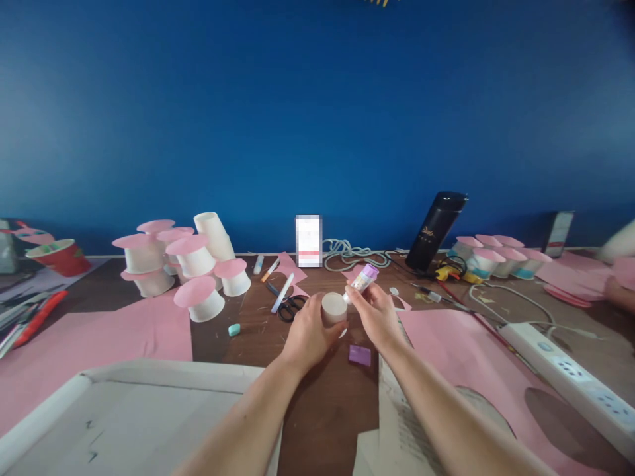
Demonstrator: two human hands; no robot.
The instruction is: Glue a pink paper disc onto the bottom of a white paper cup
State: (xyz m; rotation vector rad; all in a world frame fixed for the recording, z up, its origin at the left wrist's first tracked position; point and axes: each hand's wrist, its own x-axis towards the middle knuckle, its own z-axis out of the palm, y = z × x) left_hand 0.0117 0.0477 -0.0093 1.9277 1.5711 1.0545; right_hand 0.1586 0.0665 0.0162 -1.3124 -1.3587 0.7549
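My left hand (310,334) is wrapped round a small white paper cup (334,307), its round base turned up toward me. In my right hand (380,317) is a glue stick (364,281) with a purple end, tilted so its white tip is at the cup's rim; whether they touch I cannot tell. A purple cap (360,356) lies on the table just below the hands. Black-handled scissors (292,308) rest left of my left hand, beside a pale pen-like stick (282,293).
White cups topped with pink paper discs (198,299) stand at left, and more cups (483,263) at right. A black flask (436,231) leans near the wall. Pink sheets (446,344), a power strip (570,380) and a white box lid (163,423) surround me. Another person's hand (620,294) shows far right.
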